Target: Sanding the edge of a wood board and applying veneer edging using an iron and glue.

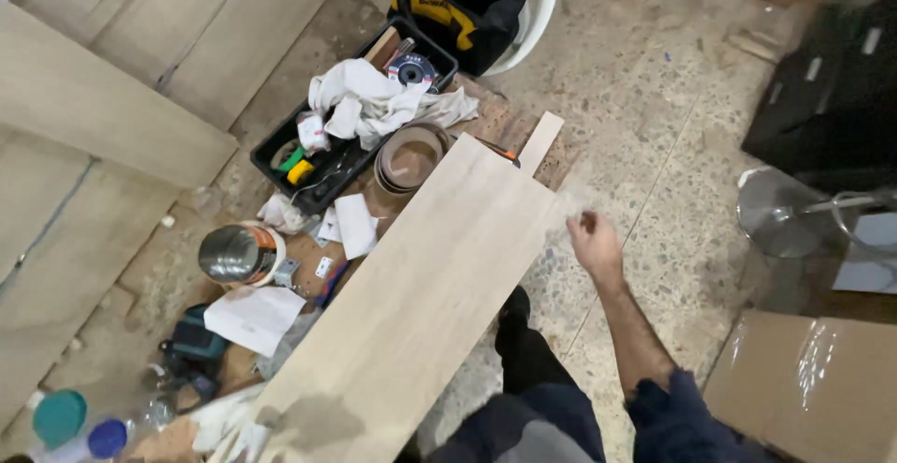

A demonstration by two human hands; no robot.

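Terrazzo floor (654, 117) below us, our right hand (592, 239) hangs loosely curled, holding nothing, just beside the long board (411, 313) — its surface bare — left hand unseen.

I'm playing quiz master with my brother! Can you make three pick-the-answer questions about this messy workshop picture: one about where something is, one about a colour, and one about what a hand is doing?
1. Where does the white cloth lie?
A. on the black tray
B. on the glass table
C. on the cardboard box

2. What colour is the round lid at the lower left?
A. red
B. teal
C. yellow

3. How is the right hand?
A. gripping a hammer
B. flat on the floor
C. loosely curled by the end of the long board, holding no tool

Answers:
1 A, the cloth is heaped over the tray of tools.
2 B, the lid shows blue-green.
3 C, the fingers are curled in the air beside the board's end, with nothing seen in them.
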